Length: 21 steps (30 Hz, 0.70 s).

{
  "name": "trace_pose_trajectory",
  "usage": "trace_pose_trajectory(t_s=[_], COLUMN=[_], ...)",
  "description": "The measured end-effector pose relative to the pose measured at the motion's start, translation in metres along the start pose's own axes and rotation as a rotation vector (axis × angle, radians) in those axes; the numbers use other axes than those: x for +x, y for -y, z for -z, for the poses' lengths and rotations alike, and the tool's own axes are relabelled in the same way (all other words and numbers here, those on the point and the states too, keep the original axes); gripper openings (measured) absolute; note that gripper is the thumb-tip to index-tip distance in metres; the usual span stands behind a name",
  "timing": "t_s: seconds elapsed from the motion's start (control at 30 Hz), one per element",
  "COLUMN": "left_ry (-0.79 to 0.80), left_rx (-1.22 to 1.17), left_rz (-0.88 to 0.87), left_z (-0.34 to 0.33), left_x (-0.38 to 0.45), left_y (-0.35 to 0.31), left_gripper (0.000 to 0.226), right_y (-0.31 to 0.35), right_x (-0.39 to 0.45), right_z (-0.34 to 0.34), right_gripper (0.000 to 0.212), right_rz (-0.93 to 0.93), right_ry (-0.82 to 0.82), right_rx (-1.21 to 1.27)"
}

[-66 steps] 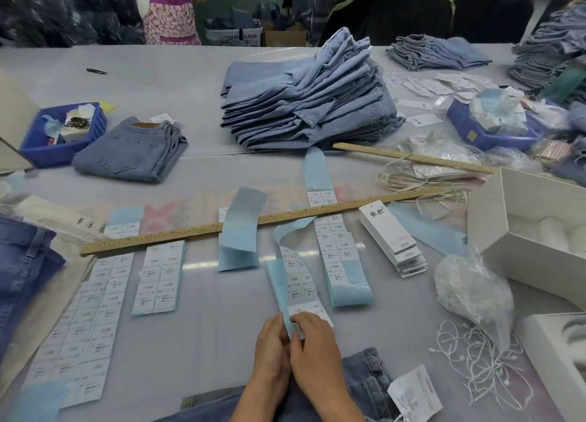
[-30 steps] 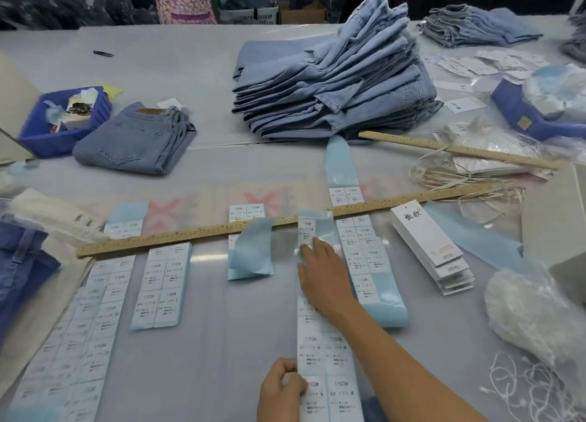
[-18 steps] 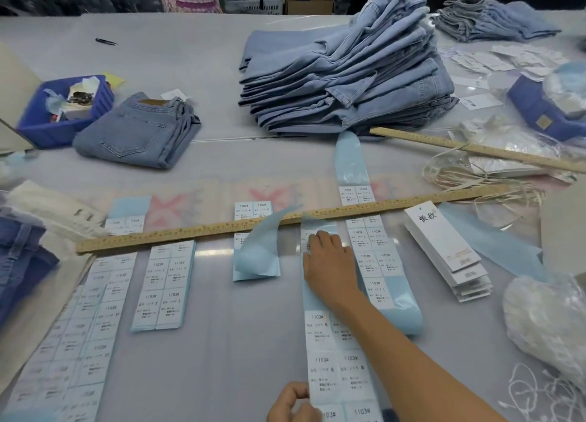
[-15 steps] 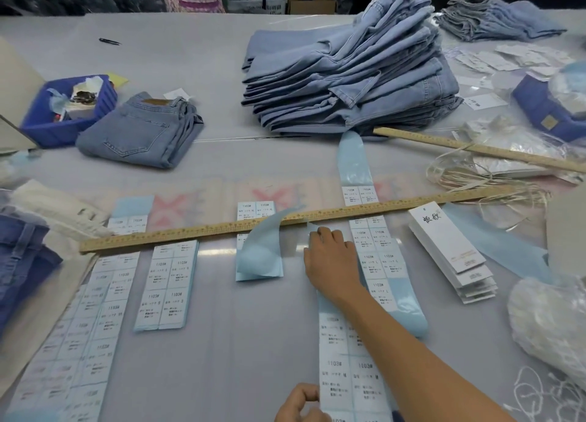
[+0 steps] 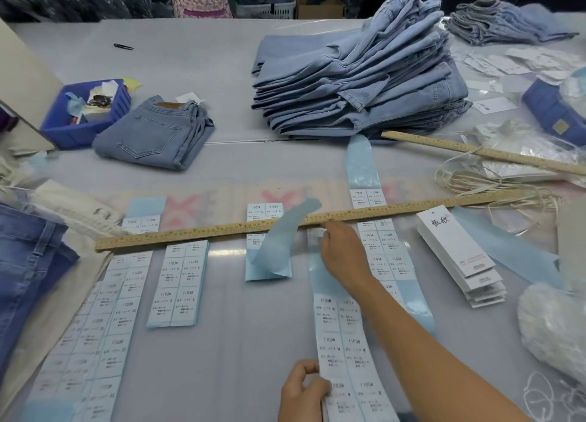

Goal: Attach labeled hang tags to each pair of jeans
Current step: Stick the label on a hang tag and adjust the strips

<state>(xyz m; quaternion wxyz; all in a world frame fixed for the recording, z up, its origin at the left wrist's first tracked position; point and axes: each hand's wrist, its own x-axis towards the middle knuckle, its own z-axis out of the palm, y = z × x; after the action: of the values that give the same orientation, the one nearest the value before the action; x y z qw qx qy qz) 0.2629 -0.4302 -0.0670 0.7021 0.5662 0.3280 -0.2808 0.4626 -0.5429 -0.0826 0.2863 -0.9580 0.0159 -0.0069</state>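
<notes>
Right hand (image 5: 341, 252) presses the label strip (image 5: 344, 342) flat near the wooden ruler (image 5: 222, 229), fingers straight; left hand (image 5: 302, 393) pinches its near end — labels being laid out; peeling one likely comes next.

Long ruler (image 5: 285, 226) lies across the counter (image 5: 222, 72), w/ label strips (image 5: 177, 282) under it, running toward the near edge. Tag stack (image 5: 459, 256) is right of the strips. Behind the ruler: folded jeans (image 5: 152, 136) at left, a bin (image 5: 85, 114) to their left, jeans pile (image 5: 358, 72) center-right. 2nd ruler (image 5: 482, 152) sits right of the pile.
</notes>
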Motion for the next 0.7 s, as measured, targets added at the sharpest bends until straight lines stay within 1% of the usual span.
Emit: trace_pose_trajectory(t_s=[0.03, 0.1, 0.17, 0.3, 0.4, 0.47, 0.57, 0.63, 0.7], left_ry=[-0.014, -0.056, -0.041, -0.036, -0.023, -0.046, -0.062, -0.083, -0.152], left_rx=[-0.030, -0.038, -0.005, 0.004, 0.030, 0.058, 0.027, 0.093, 0.322], left_rz=[-0.020, -0.079, -0.113, -0.176, -0.229, -0.271, -0.289, -0.325, -0.427], left_z=[-0.001, -0.005, -0.011, -0.021, -0.029, -0.032, -0.036, -0.037, -0.035], left_x=[0.006, 0.021, 0.029, 0.055, 0.076, 0.089, 0.102, 0.101, 0.092], left_y=[-0.006, -0.016, -0.023, -0.039, -0.054, -0.064, -0.077, -0.080, -0.075], left_gripper=[0.016, 0.016, 0.017, 0.021, 0.024, 0.024, 0.021, 0.020, 0.020], right_y=[0.000, -0.003, -0.006, -0.006, -0.003, -0.001, 0.001, 0.003, 0.000], right_x=[-0.004, -0.021, -0.041, -0.081, -0.103, -0.112, -0.116, -0.115, -0.113], right_z=[0.005, 0.013, 0.016, 0.021, 0.013, 0.005, -0.006, -0.009, -0.012], right_gripper=[0.032, 0.032, 0.033, 0.029, 0.031, 0.032, 0.033, 0.037, 0.042], right_rz=[-0.007, 0.012, 0.028, 0.014, -0.008, -0.017, -0.032, -0.058, -0.056], right_ry=[-0.042, -0.057, -0.045, -0.150, -0.122, -0.087, -0.059, -0.020, 0.012], right_rx=[0.030, 0.050, 0.028, 0.045, 0.015, -0.017, -0.047, -0.057, -0.083])
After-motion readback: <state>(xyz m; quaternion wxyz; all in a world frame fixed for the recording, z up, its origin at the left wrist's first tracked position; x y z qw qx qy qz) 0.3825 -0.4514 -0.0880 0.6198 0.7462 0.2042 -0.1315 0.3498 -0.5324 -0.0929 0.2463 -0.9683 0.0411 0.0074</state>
